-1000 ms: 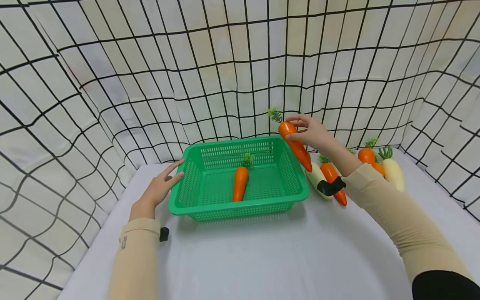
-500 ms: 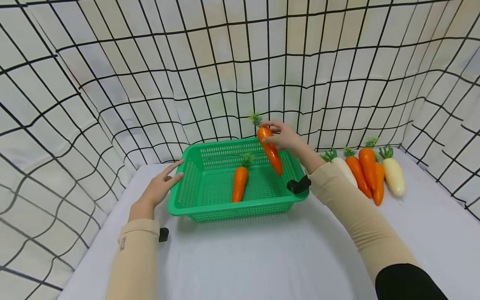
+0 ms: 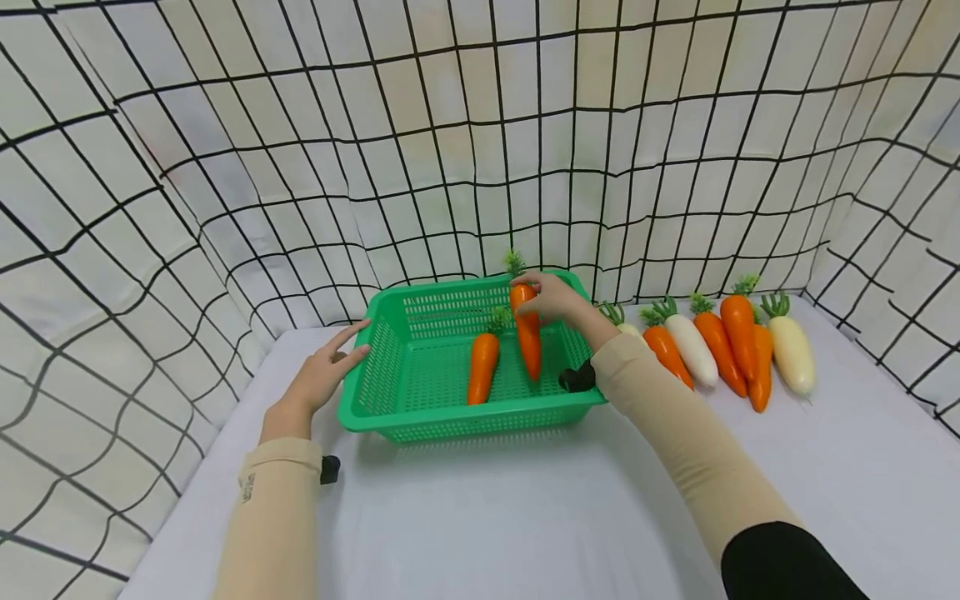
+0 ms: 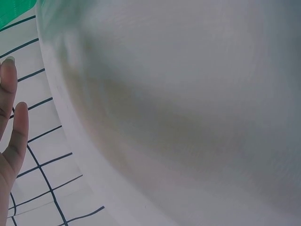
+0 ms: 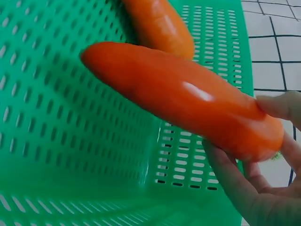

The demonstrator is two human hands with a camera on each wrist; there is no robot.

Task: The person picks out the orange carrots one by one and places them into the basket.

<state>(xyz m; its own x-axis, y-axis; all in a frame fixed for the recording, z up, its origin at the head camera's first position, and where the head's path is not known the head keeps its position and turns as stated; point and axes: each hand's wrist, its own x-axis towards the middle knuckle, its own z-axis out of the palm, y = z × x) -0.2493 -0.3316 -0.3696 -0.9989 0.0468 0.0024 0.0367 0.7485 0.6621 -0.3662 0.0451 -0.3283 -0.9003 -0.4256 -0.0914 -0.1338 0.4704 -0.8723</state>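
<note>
Head view: a white table (image 3: 525, 517) is seen, walled by a gridded cloth backdrop (image 3: 300, 150). A green basket (image 3: 420, 417) stands near the table's far left corner, and its left rim is touched by the left hand (image 3: 324, 375), whose fingers are straight and relaxed. A row of orange and white vegetables (image 3: 712, 346) lies along the far right edge. One carrot (image 3: 482, 367) lies flat on the basket floor. A second, held carrot (image 3: 527, 333) is gripped at its leafy end by the right hand (image 3: 553, 298), tip pointing down, over the basket's right half, just beside the lying one. Compared with a second ago, the held carrot has been carried from outside the right rim to inside the basket and lowered.
</note>
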